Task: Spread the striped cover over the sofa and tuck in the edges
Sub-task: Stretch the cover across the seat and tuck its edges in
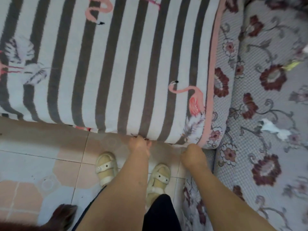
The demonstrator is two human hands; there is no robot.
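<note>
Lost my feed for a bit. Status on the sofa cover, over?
Left hand and right hand both down at the front bottom edge of the striped cover. Cover lies flat over the seat. Nothing in the way; animal paw on the floor, lower left.

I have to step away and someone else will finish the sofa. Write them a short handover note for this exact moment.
Left hand: at the lower front edge of the striped cover, fingers curled at the hem; whether it grips the cloth is hard to tell.
Right hand: at the cover's front right corner, by the pink border; its fingers are hidden.
Cover: spread fairly flat over the seat cushion and hanging over the front. The flowered sofa still shows to the right.
Done: cover laid over this section.
Left: tuck the front edge and right corner under, then check the other edges, which are out of view.
</note>
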